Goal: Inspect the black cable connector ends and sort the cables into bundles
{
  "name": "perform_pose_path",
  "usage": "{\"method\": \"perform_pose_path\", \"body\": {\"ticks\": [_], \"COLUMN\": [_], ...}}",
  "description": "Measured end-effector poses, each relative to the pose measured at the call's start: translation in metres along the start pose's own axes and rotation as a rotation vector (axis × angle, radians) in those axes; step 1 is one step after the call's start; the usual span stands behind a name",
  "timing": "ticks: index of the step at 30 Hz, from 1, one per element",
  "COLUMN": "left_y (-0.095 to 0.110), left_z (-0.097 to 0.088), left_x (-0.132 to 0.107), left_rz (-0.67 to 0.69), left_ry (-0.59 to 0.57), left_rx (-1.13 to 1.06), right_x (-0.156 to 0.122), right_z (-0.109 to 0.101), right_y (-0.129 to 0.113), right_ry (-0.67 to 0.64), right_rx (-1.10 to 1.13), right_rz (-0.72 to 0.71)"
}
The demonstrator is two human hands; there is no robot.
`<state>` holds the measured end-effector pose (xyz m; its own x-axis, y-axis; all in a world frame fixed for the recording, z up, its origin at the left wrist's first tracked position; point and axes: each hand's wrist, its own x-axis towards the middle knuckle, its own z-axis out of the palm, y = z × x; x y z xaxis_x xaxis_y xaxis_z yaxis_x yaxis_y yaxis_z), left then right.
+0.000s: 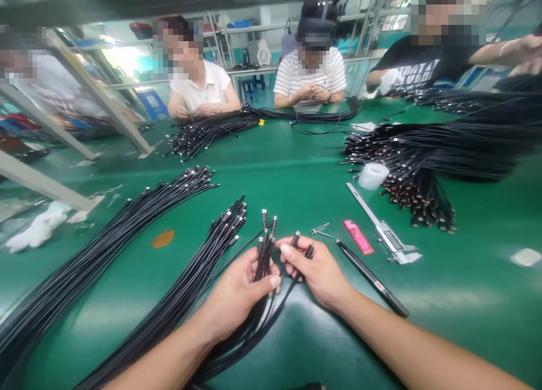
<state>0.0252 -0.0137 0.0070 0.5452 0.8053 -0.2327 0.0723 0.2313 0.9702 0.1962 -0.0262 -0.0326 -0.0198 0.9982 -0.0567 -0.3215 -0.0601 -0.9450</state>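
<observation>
My left hand (239, 294) grips a small bunch of black cables (265, 260), whose metal-tipped connectors stick up above my fingers. My right hand (315, 271) pinches one or more of these cables close to their connector ends, just right of that bunch. The cable tails trail down between my wrists toward me. Two long bundles of black cables (105, 260) (190, 283) lie on the green workbench mat (296, 175) left of my hands. A small pair of metal tweezers (320, 230) lies just beyond my right hand.
To the right lie a digital caliper (387, 235), a pink lighter-like object (358, 236), a black pen-like tool (372, 277), a white tape roll (373, 175) and a large cable heap (423, 153). Several co-workers (311, 74) sit across the bench with more cables (212, 130).
</observation>
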Motion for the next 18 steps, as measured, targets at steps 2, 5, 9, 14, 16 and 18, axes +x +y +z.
{"method": "perform_pose_path", "body": {"ticks": [2, 5, 9, 14, 16, 18], "left_y": [-0.0010, -0.0009, 0.0013, 0.0042, 0.0042, 0.0036], "left_z": [-0.0015, -0.0027, -0.0031, -0.0024, -0.0025, -0.0027], "left_x": [0.0000, 0.0000, 0.0000, -0.0003, -0.0003, -0.0002], "left_rz": [-0.006, -0.015, -0.023, -0.025, -0.020, -0.013], "left_ry": [0.000, 0.010, 0.035, 0.044, 0.053, 0.062], "left_rx": [0.024, 0.059, 0.071, 0.047, 0.044, 0.047], "right_x": [0.0003, 0.0004, 0.0011, 0.0042, 0.0054, 0.0060], "right_z": [0.0003, 0.0012, 0.0026, 0.0008, -0.0006, -0.0016], "right_y": [-0.0003, -0.0010, -0.0026, -0.0026, -0.0022, -0.0024], "right_ry": [0.034, 0.098, 0.158, 0.203, 0.211, 0.190], "right_rx": [-0.006, -0.008, 0.087, 0.284, 0.370, 0.430], "right_rz": [-0.009, -0.008, 0.031, 0.092, 0.095, 0.092]}}
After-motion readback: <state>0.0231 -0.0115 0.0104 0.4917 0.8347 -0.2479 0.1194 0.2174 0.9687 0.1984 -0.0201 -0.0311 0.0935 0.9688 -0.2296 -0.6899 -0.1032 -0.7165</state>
